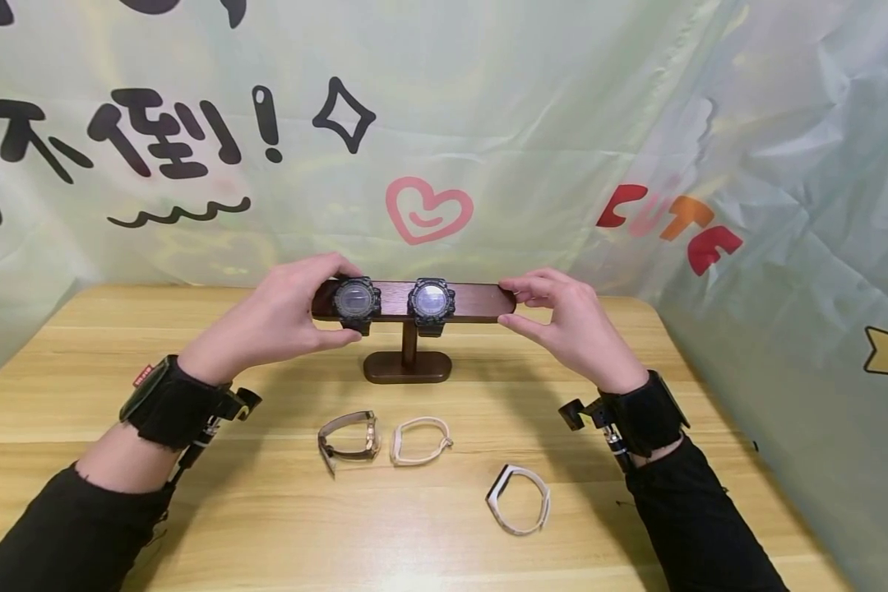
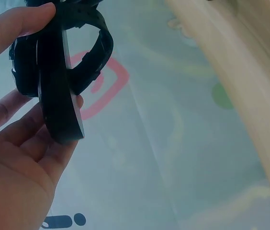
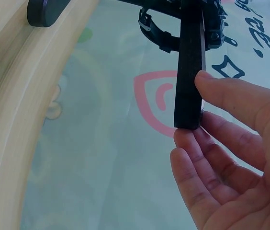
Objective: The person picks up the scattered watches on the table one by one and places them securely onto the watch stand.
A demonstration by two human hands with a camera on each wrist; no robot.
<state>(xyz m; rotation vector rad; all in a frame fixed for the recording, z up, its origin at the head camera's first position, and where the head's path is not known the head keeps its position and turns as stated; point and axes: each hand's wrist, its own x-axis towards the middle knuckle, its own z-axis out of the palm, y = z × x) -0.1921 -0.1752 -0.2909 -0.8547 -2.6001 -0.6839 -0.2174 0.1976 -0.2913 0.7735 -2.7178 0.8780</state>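
A dark wooden watch stand (image 1: 481,302) stands upright near the back of the table. Strapped on its crossbar are two black digital watches, one by the left end (image 1: 356,299) and one near the middle (image 1: 431,301). My left hand (image 1: 284,308) grips the bar's left end around the first watch, thumb low by its strap and fingers at the top and behind. At the other end, my right hand (image 1: 562,316) pinches the bare tip of the bar between thumb and fingers. In the right wrist view, the bar's end (image 3: 188,103) meets those fingertips.
On the wooden table (image 1: 266,526), in front of the stand, lie a dark-strapped watch (image 1: 349,436), a pale slim band (image 1: 420,442) and a white band with a dark face (image 1: 518,499). A printed cloth (image 1: 525,123) hangs close behind and on the right.
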